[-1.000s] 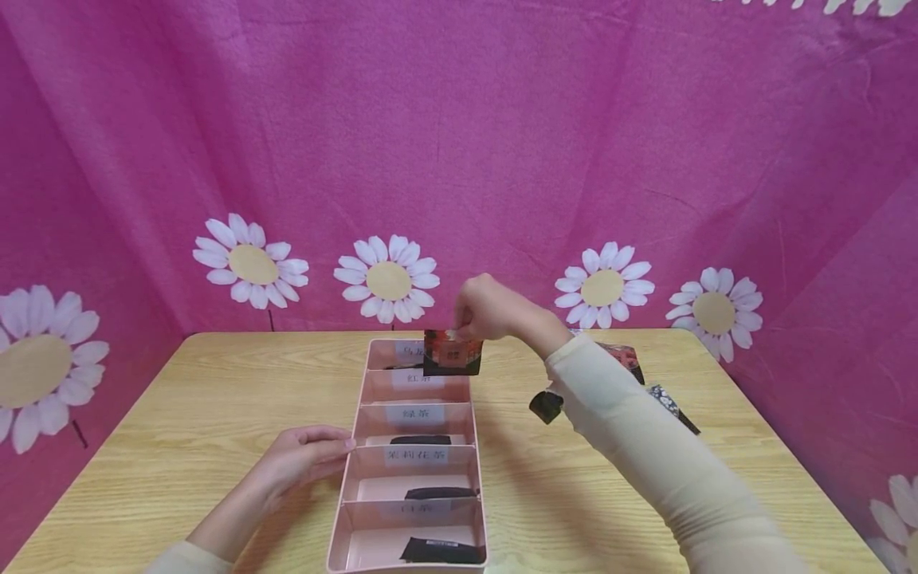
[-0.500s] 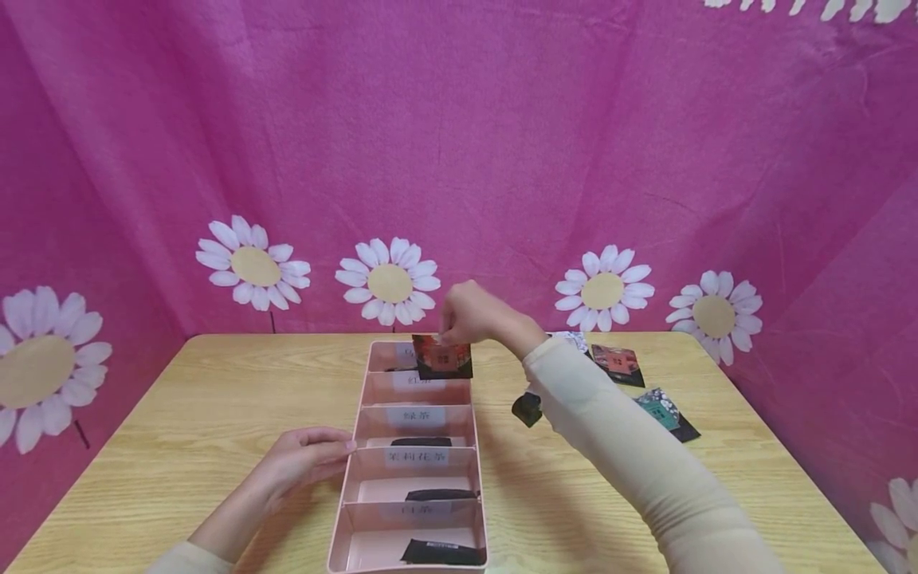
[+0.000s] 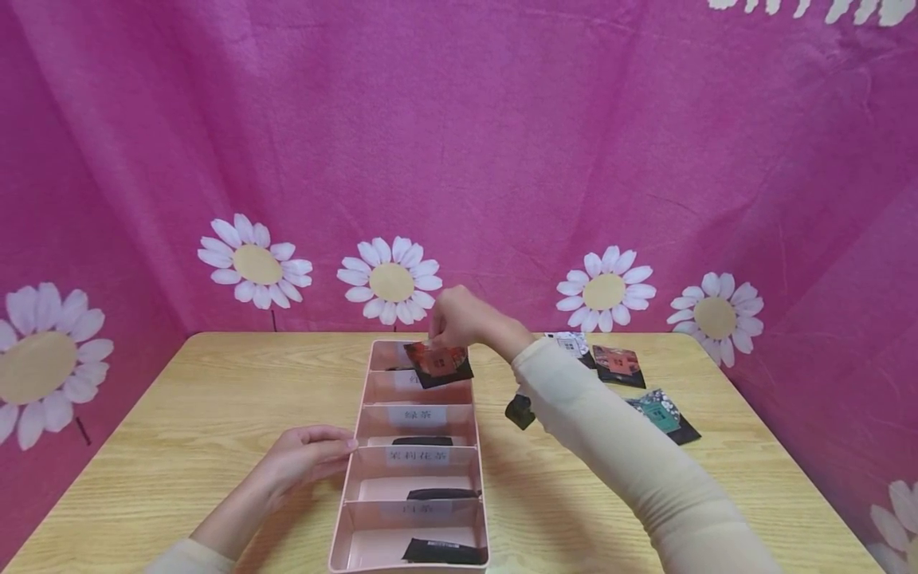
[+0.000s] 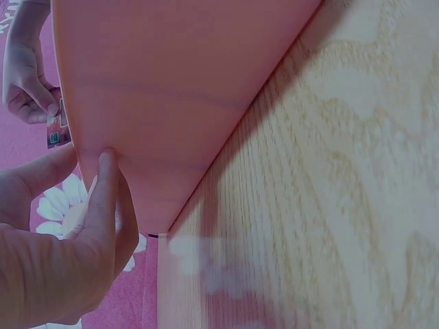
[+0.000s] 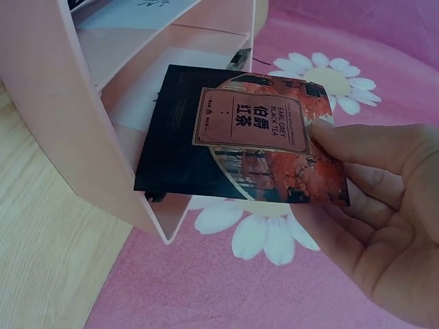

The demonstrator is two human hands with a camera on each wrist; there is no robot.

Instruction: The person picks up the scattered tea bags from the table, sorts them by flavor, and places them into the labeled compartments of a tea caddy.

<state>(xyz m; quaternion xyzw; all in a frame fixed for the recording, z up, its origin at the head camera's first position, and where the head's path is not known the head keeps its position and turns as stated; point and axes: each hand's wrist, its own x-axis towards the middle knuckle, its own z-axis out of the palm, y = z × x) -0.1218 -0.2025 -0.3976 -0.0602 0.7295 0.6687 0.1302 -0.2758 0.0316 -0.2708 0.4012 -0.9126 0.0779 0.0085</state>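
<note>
A long pink divided box (image 3: pixel 412 568) stands on the table, each divider bearing a paper label with Chinese characters. My left hand (image 3: pixel 304 460) holds its left rim; in the left wrist view, the fingers (image 4: pixel 106 185) lie against the outer wall and the thumb reaches over the edge. Between thumb and fingers, my right hand (image 3: pixel 462 317) pinches a black-and-red tea bag sachet (image 5: pixel 254 130) printed "Earl Grey Black Tea". This sachet hangs tilted over the second compartment from the far end. Dark sachets (image 3: pixel 443 551) lie in several other compartments.
To the right on the wooden table (image 3: pixel 559 478) lie a white-patterned sachet (image 3: pixel 570 345), a red sachet (image 3: pixel 619 364) and a green sachet (image 3: pixel 661 414). A small black object (image 3: pixel 519 411) shows beside the right forearm. A pink flowered cloth (image 3: pixel 495 159) hangs behind the table.
My right hand has moved left and slightly lower with the red sachet, which has tilted more over the box. The forearm uncovers the sachets at the right. My left hand has stayed put.
</note>
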